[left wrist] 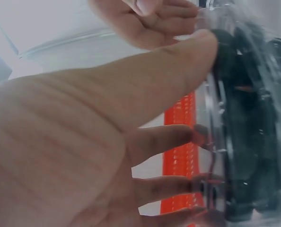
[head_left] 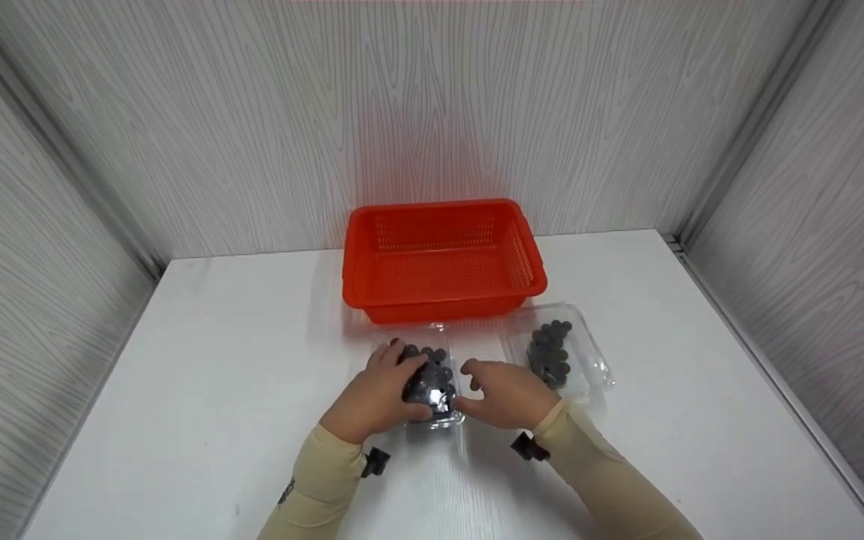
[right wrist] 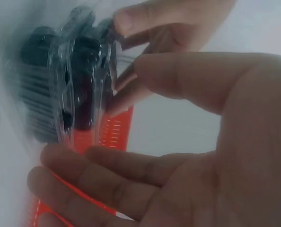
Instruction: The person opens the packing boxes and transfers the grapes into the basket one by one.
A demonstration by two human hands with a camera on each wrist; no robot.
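Observation:
A clear plastic box [head_left: 438, 411] of dark grapes [head_left: 432, 379] lies in front of the red basket, its lid over the grapes. My left hand [head_left: 379, 394] rests on the box's left side, thumb towards the near edge and fingers spread towards the back. In the left wrist view the thumb [left wrist: 178, 56] touches the box rim and the fingers look fairly straight. Just right of the box is my right hand [head_left: 511, 391], fingers apart and gently bent, holding nothing. A right fingertip may touch the box; I cannot tell.
A red plastic basket [head_left: 443, 304] with nothing visible in it stands at the back against the wall. Beyond my right hand lies another clear plastic container [head_left: 589, 352] with a second bunch of dark grapes [head_left: 550, 351]. White wood-grain panels [head_left: 252, 112] enclose the table's back and sides.

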